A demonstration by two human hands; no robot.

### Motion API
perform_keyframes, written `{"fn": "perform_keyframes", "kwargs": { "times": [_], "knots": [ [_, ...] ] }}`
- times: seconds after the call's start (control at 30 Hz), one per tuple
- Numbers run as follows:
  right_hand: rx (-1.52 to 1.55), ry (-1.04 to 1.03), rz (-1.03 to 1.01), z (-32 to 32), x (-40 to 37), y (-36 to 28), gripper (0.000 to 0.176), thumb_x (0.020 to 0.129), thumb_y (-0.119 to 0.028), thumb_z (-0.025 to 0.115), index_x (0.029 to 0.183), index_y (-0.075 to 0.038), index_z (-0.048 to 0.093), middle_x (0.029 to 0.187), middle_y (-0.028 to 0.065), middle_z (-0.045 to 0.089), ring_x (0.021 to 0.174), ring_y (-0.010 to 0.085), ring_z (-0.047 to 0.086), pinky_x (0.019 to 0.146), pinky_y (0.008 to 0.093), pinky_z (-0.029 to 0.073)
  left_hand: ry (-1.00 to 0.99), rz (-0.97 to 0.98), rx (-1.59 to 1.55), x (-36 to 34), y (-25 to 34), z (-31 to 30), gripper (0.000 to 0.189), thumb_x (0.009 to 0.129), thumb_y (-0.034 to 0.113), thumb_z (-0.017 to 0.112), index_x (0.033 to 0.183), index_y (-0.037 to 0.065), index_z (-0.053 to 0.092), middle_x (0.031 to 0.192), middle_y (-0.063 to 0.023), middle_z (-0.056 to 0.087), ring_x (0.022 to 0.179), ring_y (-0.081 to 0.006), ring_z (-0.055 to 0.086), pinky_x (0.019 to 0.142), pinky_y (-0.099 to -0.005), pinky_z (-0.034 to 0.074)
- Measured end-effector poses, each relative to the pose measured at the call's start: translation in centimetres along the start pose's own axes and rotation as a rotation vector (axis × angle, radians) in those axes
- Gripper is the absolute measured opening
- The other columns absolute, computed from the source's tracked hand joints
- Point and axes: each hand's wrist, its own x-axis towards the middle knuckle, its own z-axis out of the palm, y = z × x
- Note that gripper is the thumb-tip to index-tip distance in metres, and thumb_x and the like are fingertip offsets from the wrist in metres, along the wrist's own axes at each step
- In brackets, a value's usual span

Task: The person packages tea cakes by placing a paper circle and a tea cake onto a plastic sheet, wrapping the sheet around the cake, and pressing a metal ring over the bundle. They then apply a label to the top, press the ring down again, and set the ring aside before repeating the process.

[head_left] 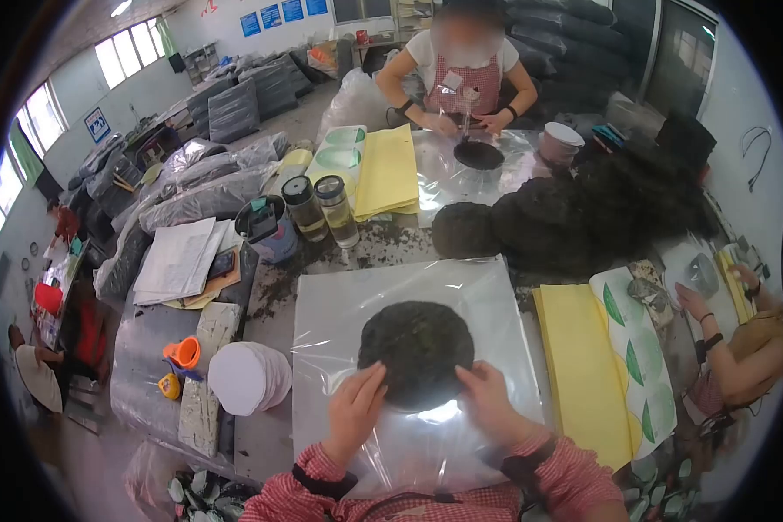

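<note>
A round dark sheet [416, 352], greenish black, lies over the clear plastic film [339, 304] on a pale square stack in front of me. At the sheet's lower left edge, my left hand [357, 409] pinches the rim between thumb and fingers. My right hand [494, 404] grips the lower right edge in the same way. Light glints off the film just below the sheet. Both wrists show dark bands and red checked sleeves.
White round discs [245, 378] are stacked at left, near an orange cup [183, 351]. Yellow sheets [578, 374] lie at right. Behind are two jars [337, 211], a bucket [270, 230] and dark round piles [548, 226]. A co-worker [465, 74] works opposite, another [739, 348] at right.
</note>
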Motion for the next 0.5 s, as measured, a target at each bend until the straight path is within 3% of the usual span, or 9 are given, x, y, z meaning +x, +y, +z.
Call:
{"fn": "perform_keyframes", "kwargs": {
  "times": [0.07,0.13,0.17,0.23,0.27,0.3,0.37,0.4,0.5],
  "knots": [
    [-0.182,-0.021,0.005,-0.3,-0.1,2.4,0.031,0.09,-0.018,0.077,0.107,0.002,0.059,0.093,0.0094,0.066,0.076,0.0172,0.065,0.068,0.0322,0.056,-0.159,-0.073,0.127,-0.4,-1.7,2.2,0.046,0.084,0.019,0.077,0.125,0.002,0.064,0.122,-0.0155,0.068,0.101,-0.0319,0.068,0.082,-0.0401,0.056],
    [-0.829,0.084,-0.423,-0.3,-0.3,1.3,0.06,0.082,-0.023,0.085,0.124,0.004,0.051,0.101,0.0129,0.062,0.081,0.0204,0.065,0.068,0.0357,0.056,-0.306,-0.08,0.211,-1.4,-2.9,3.1,0.077,0.079,0.032,0.082,0.14,-0.002,0.049,0.126,-0.0173,0.063,0.104,-0.0333,0.065,0.083,-0.0413,0.056],
    [-0.825,0.089,-0.434,0.5,0.2,-0.6,0.06,0.082,-0.023,0.085,0.124,0.004,0.051,0.101,0.0129,0.062,0.081,0.0204,0.065,0.068,0.0357,0.056,-0.3,-0.069,0.214,0.4,-2.8,2.5,0.077,0.079,0.032,0.082,0.14,-0.002,0.049,0.126,-0.0173,0.063,0.104,-0.0333,0.065,0.083,-0.0413,0.056],
    [-1.33,-0.101,-1.058,2.1,0.5,-4.5,0.101,0.063,-0.034,0.093,0.14,0.006,0.041,0.117,0.0192,0.055,0.096,0.0314,0.063,0.079,0.0429,0.054,-0.554,-0.112,0.229,3.7,-1.4,0.5,0.1,0.069,0.036,0.088,0.145,-0.007,0.039,0.122,-0.0181,0.059,0.101,-0.0351,0.065,0.083,-0.0407,0.056],
    [-1.451,-0.221,-0.96,3.7,1.3,-5.3,0.098,0.066,-0.03,0.089,0.141,0.008,0.04,0.117,0.0204,0.055,0.096,0.0334,0.063,0.078,0.0424,0.056,-0.619,-0.061,0.253,5.2,-1.6,0.8,0.116,0.06,0.034,0.092,0.147,-0.012,0.031,0.119,-0.018,0.054,0.101,-0.0331,0.064,0.083,-0.0374,0.057],
    [-1.564,-0.347,-0.858,5.6,2.3,-4.9,0.094,0.07,-0.026,0.085,0.143,0.01,0.039,0.117,0.0215,0.054,0.095,0.0354,0.063,0.077,0.042,0.057,-0.633,-0.065,0.243,5.9,-1.8,1.7,0.116,0.06,0.034,0.092,0.147,-0.012,0.031,0.119,-0.018,0.054,0.101,-0.0331,0.064,0.083,-0.0374,0.057],
    [-1.834,-0.208,-0.742,6.7,6.5,2.1,0.072,0.083,-0.013,0.071,0.141,0.014,0.039,0.115,0.0211,0.054,0.096,0.0337,0.064,0.075,0.0384,0.06,-0.827,0.012,0.405,6.1,-2.4,4.0,0.117,0.056,0.03,0.093,0.145,-0.015,0.033,0.121,-0.0187,0.054,0.101,-0.0296,0.064,0.082,-0.0343,0.059],
    [-1.852,-0.204,-0.709,7.3,6.1,2.5,0.06,0.086,-0.005,0.06,0.14,0.015,0.041,0.116,0.021,0.053,0.094,0.0316,0.064,0.074,0.0343,0.062,-0.786,0.085,0.474,5.0,-2.6,4.8,0.12,0.056,0.033,0.092,0.145,-0.017,0.03,0.117,-0.0203,0.055,0.099,-0.0319,0.065,0.08,-0.0355,0.059],
    [-1.935,-0.124,-0.811,7.1,6.8,4.4,0.06,0.086,-0.005,0.061,0.14,0.015,0.042,0.118,0.0213,0.053,0.092,0.0317,0.063,0.073,0.0343,0.062,-0.551,0.122,0.585,2.3,-4.4,8.8,0.117,0.054,0.029,0.093,0.144,-0.016,0.034,0.119,-0.0206,0.055,0.099,-0.0311,0.065,0.08,-0.0359,0.06]
  ]
}}
